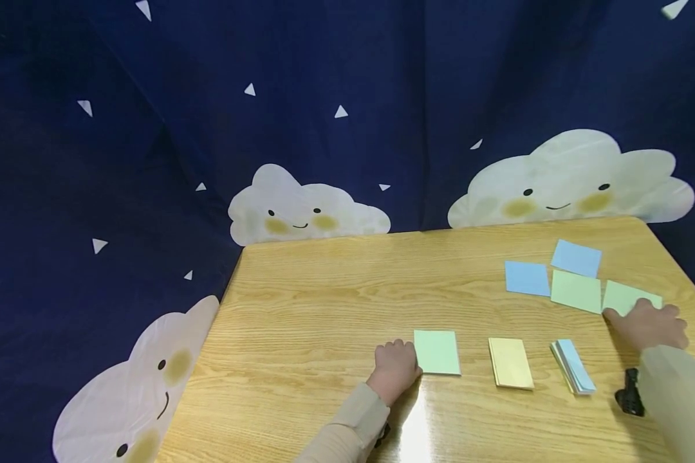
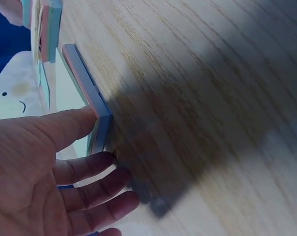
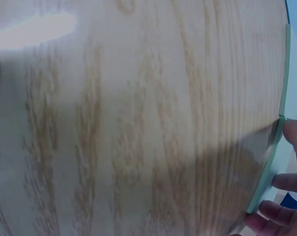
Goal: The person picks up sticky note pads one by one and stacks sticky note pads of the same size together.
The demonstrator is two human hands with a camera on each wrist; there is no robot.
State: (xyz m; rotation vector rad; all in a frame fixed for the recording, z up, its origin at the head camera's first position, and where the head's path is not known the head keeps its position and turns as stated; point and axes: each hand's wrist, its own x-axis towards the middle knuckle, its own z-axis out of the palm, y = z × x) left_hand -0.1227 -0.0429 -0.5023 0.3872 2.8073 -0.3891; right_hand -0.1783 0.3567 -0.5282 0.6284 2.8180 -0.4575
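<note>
My left hand [image 1: 395, 368] rests at the left edge of a layered pad of sticky notes [image 1: 437, 352] with a pale green top. In the left wrist view, the thumb touches this pad's pink and blue side near a corner, the index fingertip is beside it, and the other fingers are loosely extended. At the far right, my right hand [image 1: 648, 325] spans a pale green sticky note pad [image 1: 625, 294], thumb at its near left corner and fingers toward its right end. The right wrist view shows the thumb [image 3: 296, 135] at the pad's edge, part of the hand being cut off.
Another green pad [image 1: 576, 291] and two blue pads [image 1: 527, 278] lie beside the right-hand one. Nearer me are a yellow-topped stack [image 1: 511, 363] and a narrow blue-topped stack [image 1: 576, 366]. A dark curtain with clouds [image 1: 309, 209] borders the wooden table [image 1: 347, 289].
</note>
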